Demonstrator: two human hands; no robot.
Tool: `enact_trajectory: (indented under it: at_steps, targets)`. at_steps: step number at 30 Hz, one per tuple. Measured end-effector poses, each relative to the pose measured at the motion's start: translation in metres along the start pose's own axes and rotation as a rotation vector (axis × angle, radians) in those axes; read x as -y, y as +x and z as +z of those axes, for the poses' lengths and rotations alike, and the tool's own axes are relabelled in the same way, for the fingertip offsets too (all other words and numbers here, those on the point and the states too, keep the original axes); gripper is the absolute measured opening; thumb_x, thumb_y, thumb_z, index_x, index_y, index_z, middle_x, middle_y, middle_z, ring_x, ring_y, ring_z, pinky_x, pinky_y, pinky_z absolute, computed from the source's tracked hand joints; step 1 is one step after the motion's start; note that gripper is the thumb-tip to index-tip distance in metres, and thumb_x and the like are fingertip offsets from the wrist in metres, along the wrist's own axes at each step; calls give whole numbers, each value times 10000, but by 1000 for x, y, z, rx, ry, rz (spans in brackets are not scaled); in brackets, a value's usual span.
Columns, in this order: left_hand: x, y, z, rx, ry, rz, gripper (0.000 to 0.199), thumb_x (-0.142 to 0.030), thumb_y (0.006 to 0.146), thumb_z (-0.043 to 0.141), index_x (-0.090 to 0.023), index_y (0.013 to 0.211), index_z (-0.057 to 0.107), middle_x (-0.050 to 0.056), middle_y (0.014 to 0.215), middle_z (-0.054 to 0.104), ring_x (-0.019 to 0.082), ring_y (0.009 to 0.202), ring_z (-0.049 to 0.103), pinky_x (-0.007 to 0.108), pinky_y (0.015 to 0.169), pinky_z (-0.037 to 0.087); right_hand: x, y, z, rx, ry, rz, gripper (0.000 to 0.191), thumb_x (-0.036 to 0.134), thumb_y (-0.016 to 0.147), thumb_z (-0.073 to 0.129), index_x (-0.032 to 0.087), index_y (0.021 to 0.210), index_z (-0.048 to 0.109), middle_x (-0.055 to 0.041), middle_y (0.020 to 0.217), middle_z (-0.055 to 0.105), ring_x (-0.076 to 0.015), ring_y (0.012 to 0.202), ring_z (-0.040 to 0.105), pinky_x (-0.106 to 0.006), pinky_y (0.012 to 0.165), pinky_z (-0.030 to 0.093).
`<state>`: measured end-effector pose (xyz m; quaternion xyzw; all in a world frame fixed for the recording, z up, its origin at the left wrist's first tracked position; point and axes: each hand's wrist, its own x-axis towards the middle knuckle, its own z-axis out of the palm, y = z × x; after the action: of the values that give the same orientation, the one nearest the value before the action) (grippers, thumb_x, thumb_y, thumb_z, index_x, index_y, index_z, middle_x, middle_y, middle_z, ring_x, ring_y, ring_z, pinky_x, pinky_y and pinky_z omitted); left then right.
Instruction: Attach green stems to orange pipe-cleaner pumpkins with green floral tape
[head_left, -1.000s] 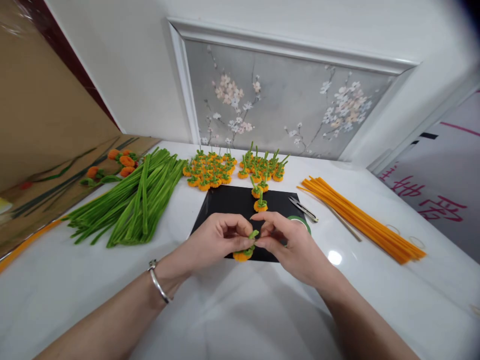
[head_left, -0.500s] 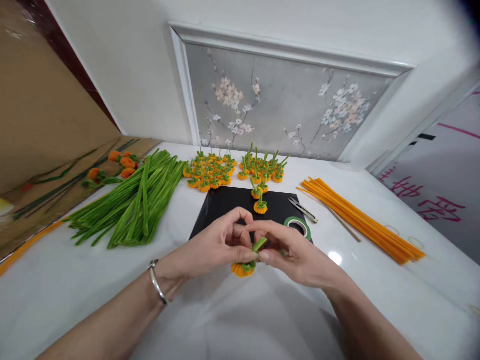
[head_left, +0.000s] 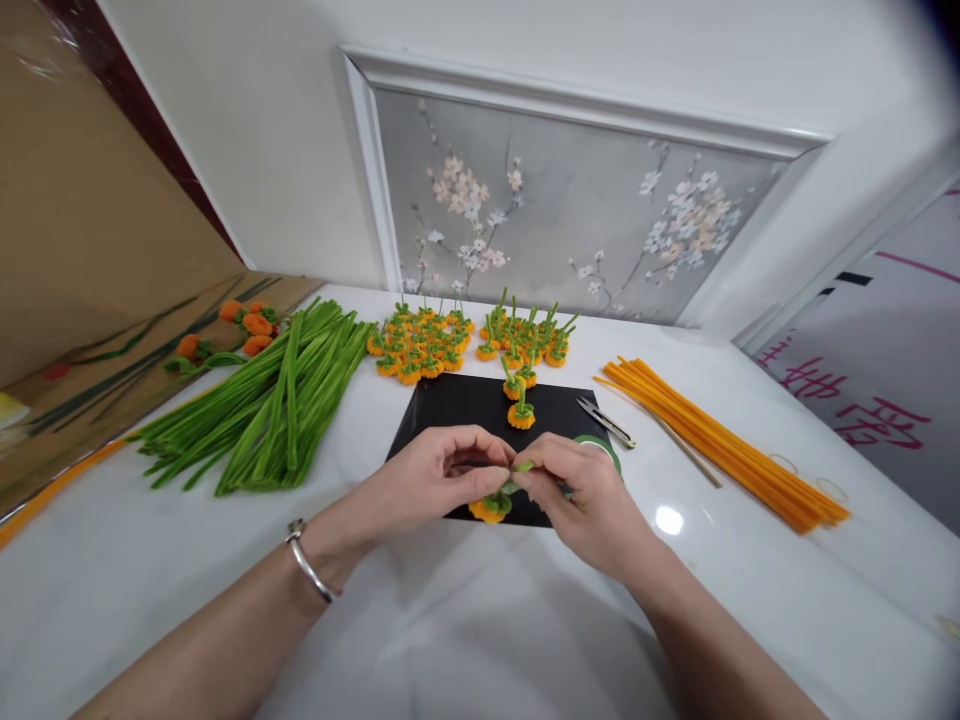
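Between my two hands is an orange pipe-cleaner flower (head_left: 489, 508) with a green base and a green stem, its orange head hanging downward. My left hand (head_left: 442, 468) is closed in a pinch on the green part. From the other side my right hand (head_left: 581, 490) pinches the stem, fingertips touching those of the left; a short green end pokes out above them. Both hands are over the front of a black mat (head_left: 427, 412). A similar finished-looking flower (head_left: 521, 412) stands head-down on the mat, just beyond my fingers. A roll of green tape (head_left: 616, 458) is partly hidden behind my right hand.
Green pipe cleaners (head_left: 277, 410) lie heaped at left, beside orange flowers (head_left: 256, 325) on cardboard. Rows of small flowers (head_left: 420, 345) stand at the back. Thread snips (head_left: 607, 422) rest on the mat's right edge, near a bundle of orange pipe cleaners (head_left: 720, 440).
Both hands have moved slightly up and away from me with the flower, now over the mat's front edge. My right hand has turned and covers more of the stem and the tape roll.
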<state>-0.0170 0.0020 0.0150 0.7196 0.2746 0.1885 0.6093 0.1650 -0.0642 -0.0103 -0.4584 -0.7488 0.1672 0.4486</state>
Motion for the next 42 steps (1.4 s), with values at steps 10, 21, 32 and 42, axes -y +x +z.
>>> enact_trajectory:
  at_steps: [10, 21, 32, 42]
  targets:
    - [6, 1, 0, 4, -55, -41, 139, -234, 779, 675, -126, 719, 610, -24, 695, 541, 78, 617, 448, 213, 584, 364, 2, -1, -1, 66, 53, 117, 118, 148, 908, 495, 187, 901, 605, 19, 692, 560, -98, 606, 483, -200, 559, 378]
    - [3, -2, -2, -34, -73, -70, 164, -253, 778, 677, -135, 702, 591, -36, 641, 507, 72, 580, 411, 201, 535, 320, 2, -3, -13, 101, 51, 87, 138, 201, 935, 459, 193, 983, 588, -17, 825, 592, -117, 711, 539, -226, 629, 423]
    - [8, -3, 6, -5, 129, -21, 207, -292, 802, 617, -130, 675, 615, -42, 604, 466, 85, 591, 397, 199, 553, 330, 4, 1, 3, 131, 283, 206, 85, 190, 860, 592, 202, 922, 648, 12, 747, 602, -99, 641, 538, -208, 579, 430]
    - [11, -4, 5, 0, 464, 5, 170, -208, 818, 535, -139, 725, 660, -14, 645, 573, 108, 605, 470, 208, 546, 327, -2, -4, -3, 197, -258, -210, 293, 13, 889, 396, 183, 934, 631, -50, 934, 660, -147, 790, 584, -274, 708, 441]
